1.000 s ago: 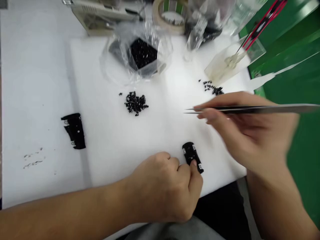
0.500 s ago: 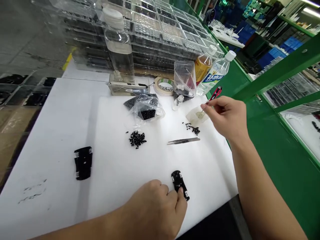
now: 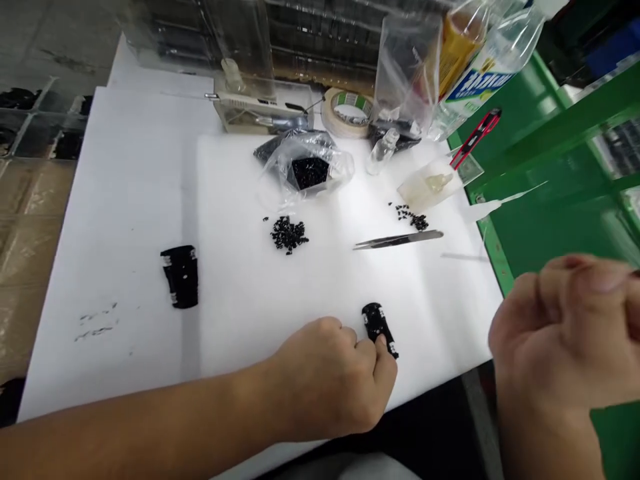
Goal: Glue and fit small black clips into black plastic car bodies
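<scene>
My left hand (image 3: 340,373) is closed, a fingertip pressing a small black part (image 3: 376,327) with white patches flat on the white board. My right hand (image 3: 565,333) is raised at the right, blurred, its fingers curled; anything in them is hidden. Steel tweezers (image 3: 400,240) lie beyond the left hand, beside a small group of black bits (image 3: 418,221). A bigger pile of black bits (image 3: 289,235) sits farther left. Behind the tweezers is a translucent tray with pale glue-like stuff (image 3: 438,183) and a red-and-black cutter (image 3: 475,139).
At left lies a larger black part (image 3: 181,277) with white patches. An opened plastic bag (image 3: 340,172) of black bits, a tape roll (image 3: 345,120), a small glass vial (image 3: 383,152) and a labelled bottle (image 3: 487,70) stand behind. A green metal frame (image 3: 545,227) borders the right side.
My right hand has moved from beside the translucent tray toward me, to the right and closer to the camera. The view has tilted down. My left hand still presses the black part.
</scene>
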The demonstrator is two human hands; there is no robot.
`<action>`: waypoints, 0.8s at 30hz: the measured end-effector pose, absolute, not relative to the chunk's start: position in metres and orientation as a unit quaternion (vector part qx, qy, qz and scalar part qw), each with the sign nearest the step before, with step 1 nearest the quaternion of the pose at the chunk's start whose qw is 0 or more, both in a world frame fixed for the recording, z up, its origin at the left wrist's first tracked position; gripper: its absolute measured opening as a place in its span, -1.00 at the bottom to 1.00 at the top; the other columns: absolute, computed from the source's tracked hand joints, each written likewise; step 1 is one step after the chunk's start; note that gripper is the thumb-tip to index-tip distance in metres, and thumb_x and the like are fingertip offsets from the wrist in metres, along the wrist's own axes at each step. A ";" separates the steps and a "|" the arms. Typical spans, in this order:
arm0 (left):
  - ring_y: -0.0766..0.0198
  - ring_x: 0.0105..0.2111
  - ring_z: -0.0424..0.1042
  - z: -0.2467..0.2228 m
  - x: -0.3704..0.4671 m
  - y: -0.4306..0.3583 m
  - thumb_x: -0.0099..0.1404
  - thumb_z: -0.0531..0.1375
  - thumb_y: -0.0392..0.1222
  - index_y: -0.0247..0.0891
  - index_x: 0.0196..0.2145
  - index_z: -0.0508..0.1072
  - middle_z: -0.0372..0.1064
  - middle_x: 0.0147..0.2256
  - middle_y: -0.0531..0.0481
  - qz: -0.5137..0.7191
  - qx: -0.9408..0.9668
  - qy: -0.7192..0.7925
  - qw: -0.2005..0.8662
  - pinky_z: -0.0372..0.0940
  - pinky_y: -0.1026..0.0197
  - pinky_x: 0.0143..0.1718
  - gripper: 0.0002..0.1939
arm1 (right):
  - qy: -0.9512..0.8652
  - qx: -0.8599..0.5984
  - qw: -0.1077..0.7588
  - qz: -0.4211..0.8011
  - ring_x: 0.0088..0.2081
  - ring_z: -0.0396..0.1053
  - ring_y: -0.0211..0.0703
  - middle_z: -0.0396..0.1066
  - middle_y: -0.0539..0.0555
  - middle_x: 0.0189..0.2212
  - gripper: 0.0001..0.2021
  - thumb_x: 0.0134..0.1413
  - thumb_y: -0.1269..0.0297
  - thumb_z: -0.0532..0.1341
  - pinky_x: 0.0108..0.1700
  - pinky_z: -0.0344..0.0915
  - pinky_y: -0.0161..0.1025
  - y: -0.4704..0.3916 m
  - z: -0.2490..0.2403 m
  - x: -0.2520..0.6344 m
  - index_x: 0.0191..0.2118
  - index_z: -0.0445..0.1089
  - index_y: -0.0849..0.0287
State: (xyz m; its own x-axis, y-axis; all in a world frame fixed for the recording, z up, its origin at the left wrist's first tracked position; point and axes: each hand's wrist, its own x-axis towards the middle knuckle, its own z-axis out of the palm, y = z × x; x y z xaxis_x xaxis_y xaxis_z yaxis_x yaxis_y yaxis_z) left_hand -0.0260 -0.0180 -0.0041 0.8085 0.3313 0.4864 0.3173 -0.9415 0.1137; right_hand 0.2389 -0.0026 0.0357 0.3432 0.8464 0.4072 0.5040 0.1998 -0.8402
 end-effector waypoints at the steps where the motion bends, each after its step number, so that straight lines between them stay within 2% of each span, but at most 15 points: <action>1: 0.29 -0.66 0.21 -0.004 -0.026 -0.018 0.28 0.33 -0.47 -0.45 -0.19 0.61 0.31 -0.59 0.08 0.255 0.952 0.168 0.018 0.12 0.18 -0.74 -0.87 | -0.534 -0.615 0.557 0.165 -0.51 0.19 -0.27 0.22 -0.06 -0.49 -0.63 0.26 -0.11 0.42 -0.51 0.26 -0.20 -0.017 0.030 0.231 -0.32 0.52 0.11; 4: 0.29 -0.65 0.25 -0.004 -0.026 -0.017 0.31 0.32 -0.46 -0.46 -0.18 0.59 0.34 -0.57 0.08 0.246 0.955 0.167 0.024 0.15 0.18 -0.73 -0.88 | -0.467 -0.620 0.606 0.175 -0.52 0.22 -0.29 0.25 -0.07 -0.51 -0.74 0.15 0.12 0.53 -0.54 0.24 -0.24 -0.048 0.012 0.202 -0.38 0.54 0.13; 8: 0.27 -0.65 0.27 -0.001 -0.025 -0.017 0.37 0.30 -0.42 -0.43 -0.17 0.58 0.33 -0.57 0.09 0.239 0.955 0.173 0.027 0.18 0.16 -0.72 -0.92 | -0.403 -0.619 0.652 0.171 -0.49 0.28 -0.27 0.44 -0.01 -0.49 -0.91 0.12 0.34 0.54 -0.56 0.12 -0.28 -0.063 -0.002 0.179 -0.34 0.65 0.11; 14: 0.22 -0.64 0.29 0.001 -0.023 -0.015 0.39 0.29 -0.40 -0.43 -0.18 0.61 0.35 -0.55 0.06 0.231 0.956 0.174 0.055 0.19 0.10 -0.73 -0.92 | -0.432 -0.619 0.640 0.142 -0.45 0.35 -0.20 0.54 0.03 -0.45 -0.91 0.13 0.38 0.53 -0.57 0.16 -0.25 -0.064 -0.006 0.182 -0.25 0.70 0.07; 24: 0.24 -0.65 0.27 0.004 -0.023 -0.015 0.39 0.30 -0.41 -0.40 -0.23 0.61 0.32 -0.57 0.08 0.234 0.954 0.176 0.062 0.16 0.11 -0.73 -0.94 | -0.464 -0.630 0.609 0.132 -0.50 0.24 -0.24 0.39 -0.05 -0.51 -0.84 0.14 0.42 0.52 -0.51 0.33 -0.17 -0.065 -0.008 0.185 -0.20 0.73 0.01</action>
